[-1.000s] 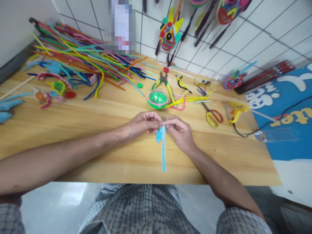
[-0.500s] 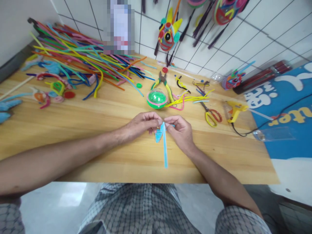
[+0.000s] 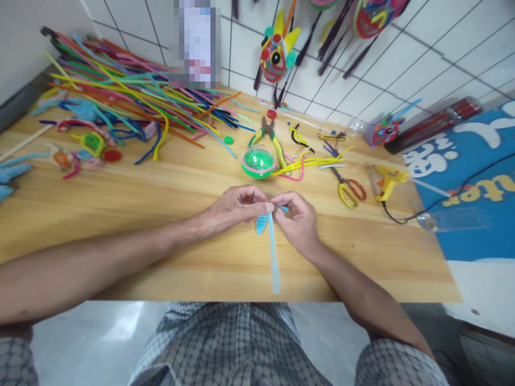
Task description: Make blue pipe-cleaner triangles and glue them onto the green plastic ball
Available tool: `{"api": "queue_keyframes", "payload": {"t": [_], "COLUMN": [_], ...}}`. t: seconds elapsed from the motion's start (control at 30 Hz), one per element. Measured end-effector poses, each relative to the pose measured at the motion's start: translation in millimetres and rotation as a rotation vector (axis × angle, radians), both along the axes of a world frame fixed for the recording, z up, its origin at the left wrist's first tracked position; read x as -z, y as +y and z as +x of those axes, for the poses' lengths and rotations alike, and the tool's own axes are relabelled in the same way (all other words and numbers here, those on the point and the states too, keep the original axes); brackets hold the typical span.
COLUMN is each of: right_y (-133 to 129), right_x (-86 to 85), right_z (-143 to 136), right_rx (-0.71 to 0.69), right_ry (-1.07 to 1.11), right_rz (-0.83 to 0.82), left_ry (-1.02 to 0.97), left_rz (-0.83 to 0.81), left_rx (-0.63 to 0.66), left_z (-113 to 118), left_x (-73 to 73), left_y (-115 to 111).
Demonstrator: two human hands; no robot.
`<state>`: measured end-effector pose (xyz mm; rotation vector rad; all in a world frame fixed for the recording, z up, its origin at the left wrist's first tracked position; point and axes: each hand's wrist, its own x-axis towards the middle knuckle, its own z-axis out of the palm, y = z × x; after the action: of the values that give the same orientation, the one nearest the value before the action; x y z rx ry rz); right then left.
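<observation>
Along a white tiled wall [image 3: 140, 32], a pale wooden surface [image 3: 181, 279] carries a heap of coloured fuzzy stems [image 3: 132, 91] at the far left, pliers [image 3: 277, 139] behind a green and clear ball [image 3: 258, 162], and scissors [image 3: 348, 187] and a yellow glue gun [image 3: 390, 179] to the right. A painted ornament [image 3: 277, 59] hangs on the wall; 2 others are cut off by the top edge. A pixelated patch [image 3: 197, 45] masks something there, and the near end of the light-blue strip [image 3: 272, 252] is blurred. Fingers hide its upper end, so whether it joins the blue wound piece [image 3: 261, 225] is hard to tell. The left hand [image 3: 241, 206] and right hand [image 3: 298, 220] meet with thumbs and fingers pinched nearly closed: the left grips the wound piece below its fingertips, the right the strip, which runs between the hands toward the surface's near edge
</observation>
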<state>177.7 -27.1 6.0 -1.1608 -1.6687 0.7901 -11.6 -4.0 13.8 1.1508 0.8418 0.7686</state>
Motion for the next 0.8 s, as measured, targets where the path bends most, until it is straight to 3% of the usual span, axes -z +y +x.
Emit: {"api": "queue_keyframes", "payload": {"t": [0.23,0.5,0.8], "right_y": [-2.4,2.2,0.3], "right_x": [-3.4,-0.1,4.3], "right_z": [-0.8,2.0,0.9], "right_rx": [0.011,-0.081,-0.177], "right_ry": [-0.074,0.111,0.216], "right_rz": [0.034,-0.179,-0.347], "left_ry": [-0.002,0.023,0.006], "left_rz": [-0.008,0.042,0.032], "left_rx": [0.023,-0.014,-0.174], "left_z": [-0.2,-1.8,-2.4], "left_x": [2.7,0.0,-1.3], "left_y": [0.4,1.9,0.8]}}
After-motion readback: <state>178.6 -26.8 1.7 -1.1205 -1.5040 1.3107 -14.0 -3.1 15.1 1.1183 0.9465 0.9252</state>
